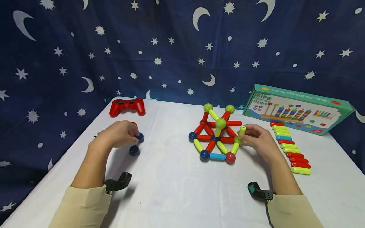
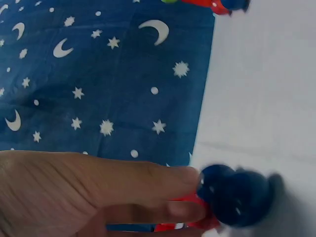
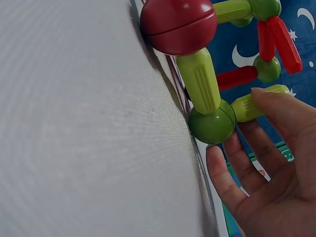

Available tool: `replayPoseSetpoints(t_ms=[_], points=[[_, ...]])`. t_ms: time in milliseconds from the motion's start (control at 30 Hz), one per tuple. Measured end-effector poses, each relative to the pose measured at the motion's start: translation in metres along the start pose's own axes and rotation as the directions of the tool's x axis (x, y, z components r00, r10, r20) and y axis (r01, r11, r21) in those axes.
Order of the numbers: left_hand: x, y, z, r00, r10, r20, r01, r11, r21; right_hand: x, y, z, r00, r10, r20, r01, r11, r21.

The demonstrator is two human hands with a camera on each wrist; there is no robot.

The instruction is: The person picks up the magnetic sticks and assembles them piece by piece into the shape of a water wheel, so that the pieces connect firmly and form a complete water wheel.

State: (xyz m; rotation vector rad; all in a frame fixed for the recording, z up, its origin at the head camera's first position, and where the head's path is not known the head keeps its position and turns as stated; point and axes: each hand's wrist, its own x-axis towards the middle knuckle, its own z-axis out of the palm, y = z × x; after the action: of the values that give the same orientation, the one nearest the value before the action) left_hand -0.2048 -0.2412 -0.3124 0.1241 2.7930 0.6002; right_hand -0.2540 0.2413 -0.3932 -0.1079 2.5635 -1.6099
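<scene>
On the left, my left hand [image 1: 121, 134] bends over a small group of balls. Its thumb and fingertips pinch at the edge of a dark blue ball [image 1: 140, 137]. Another dark blue ball [image 1: 134, 150] sits just nearer, and red [image 1: 134, 123] shows behind the fingers. On the right, my right hand [image 1: 258, 139] pinches a yellow-green magnetic stick [image 1: 242, 130] between thumb and fingers. The stick stands upright on a green ball [image 3: 212, 124] at the right corner of a magnetic stick-and-ball structure [image 1: 211, 138]. A red ball [image 1: 230, 157] forms its near corner.
A red game controller [image 1: 127, 106] lies at the back left. Right of the structure, several red, yellow-green and blue sticks [image 1: 295, 155] lie in a row. Behind them stands a green Ring Challenge Game box [image 1: 299, 109] against the star-patterned cloth [image 1: 176, 57].
</scene>
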Motion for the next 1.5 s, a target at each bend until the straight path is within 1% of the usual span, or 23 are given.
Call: replayPoseSetpoints(t_ms=[100,167,233,267,333,433,500,567,667,700,733,800,867,900,1033,1067,1133,1167,1200,1267,1367,1433,1500], points=[[-0.004,-0.005,0.004,0.994,-0.034,0.103,0.034,0.999,0.0,-0.002,0.0,-0.003,1.0,-0.009,-0.003,0.009,1.0,0.012],[-0.004,-0.006,0.008,0.991,-0.022,0.133,0.024,1.0,-0.013,-0.003,0.001,-0.004,1.0,-0.019,0.001,0.019,1.0,0.025],[-0.002,-0.005,0.011,0.99,-0.002,0.141,0.008,0.999,-0.038,-0.004,0.001,-0.005,1.0,-0.022,0.005,0.022,0.999,0.035],[0.0,-0.003,0.012,0.989,0.012,0.145,-0.004,0.998,-0.056,-0.004,0.002,-0.005,1.0,-0.021,0.005,0.021,0.999,0.037],[0.003,0.001,0.012,0.987,0.064,0.144,-0.051,0.994,-0.093,-0.005,0.002,-0.006,1.0,-0.017,0.001,0.017,0.999,0.034],[0.007,0.011,0.009,0.978,0.165,0.127,-0.14,0.973,-0.183,-0.006,0.003,-0.006,1.0,-0.011,-0.009,0.011,0.999,0.03],[0.011,0.02,0.008,0.966,0.238,0.097,-0.207,0.945,-0.253,-0.006,0.002,-0.006,1.0,-0.011,-0.014,0.011,1.0,0.024],[0.014,0.031,0.007,0.954,0.295,0.05,-0.263,0.907,-0.327,-0.005,0.002,-0.006,1.0,-0.013,-0.016,0.014,1.0,0.021],[0.019,0.052,0.009,0.931,0.363,-0.03,-0.339,0.832,-0.44,-0.004,0.001,-0.005,1.0,-0.019,-0.017,0.019,1.0,0.012],[0.021,0.061,0.009,0.926,0.373,-0.055,-0.353,0.807,-0.474,-0.004,0.001,-0.005,1.0,-0.021,-0.018,0.021,1.0,0.01],[0.023,0.07,0.01,0.916,0.393,-0.086,-0.381,0.779,-0.498,-0.004,0.001,-0.005,1.0,-0.022,-0.019,0.023,1.0,0.011],[0.027,0.092,0.012,0.902,0.411,-0.134,-0.414,0.733,-0.539,-0.004,0.001,-0.004,1.0,-0.023,-0.019,0.023,1.0,0.011],[0.03,0.116,0.014,0.878,0.444,-0.178,-0.464,0.701,-0.541,-0.004,0.001,-0.003,1.0,-0.024,-0.018,0.024,1.0,0.016],[0.032,0.128,0.016,0.865,0.461,-0.196,-0.49,0.692,-0.53,-0.004,0.001,-0.003,1.0,-0.026,-0.017,0.026,0.999,0.018],[0.043,0.178,0.025,0.82,0.517,-0.243,-0.568,0.693,-0.444,-0.001,0.001,0.0,0.999,-0.031,-0.013,0.032,0.999,0.038],[0.046,0.19,0.028,0.813,0.525,-0.253,-0.581,0.697,-0.42,-0.001,0.001,0.0,0.999,-0.034,-0.011,0.035,0.998,0.045],[0.053,0.212,0.035,0.804,0.531,-0.267,-0.594,0.711,-0.375,0.001,0.002,0.001,0.999,-0.043,-0.005,0.043,0.997,0.058],[0.057,0.222,0.039,0.796,0.54,-0.273,-0.605,0.712,-0.357,0.001,0.002,0.001,0.999,-0.044,-0.002,0.044,0.997,0.063],[0.061,0.231,0.043,0.792,0.545,-0.274,-0.61,0.717,-0.337,0.001,0.002,0.001,0.999,-0.049,-0.001,0.049,0.996,0.069],[0.069,0.247,0.052,0.776,0.567,-0.276,-0.629,0.724,-0.283,0.0,0.003,0.001,0.998,-0.061,0.001,0.061,0.995,0.076],[0.078,0.268,0.067,0.757,0.6,-0.259,-0.646,0.748,-0.154,-0.003,0.003,0.0,0.998,-0.062,-0.008,0.063,0.995,0.072],[0.084,0.28,0.076,0.752,0.614,-0.242,-0.641,0.766,-0.046,-0.004,0.003,-0.001,0.998,-0.066,-0.01,0.066,0.996,0.068],[0.088,0.289,0.083,0.749,0.625,-0.219,-0.63,0.775,0.056,-0.006,0.003,-0.002,0.998,-0.059,-0.014,0.059,0.996,0.067]])
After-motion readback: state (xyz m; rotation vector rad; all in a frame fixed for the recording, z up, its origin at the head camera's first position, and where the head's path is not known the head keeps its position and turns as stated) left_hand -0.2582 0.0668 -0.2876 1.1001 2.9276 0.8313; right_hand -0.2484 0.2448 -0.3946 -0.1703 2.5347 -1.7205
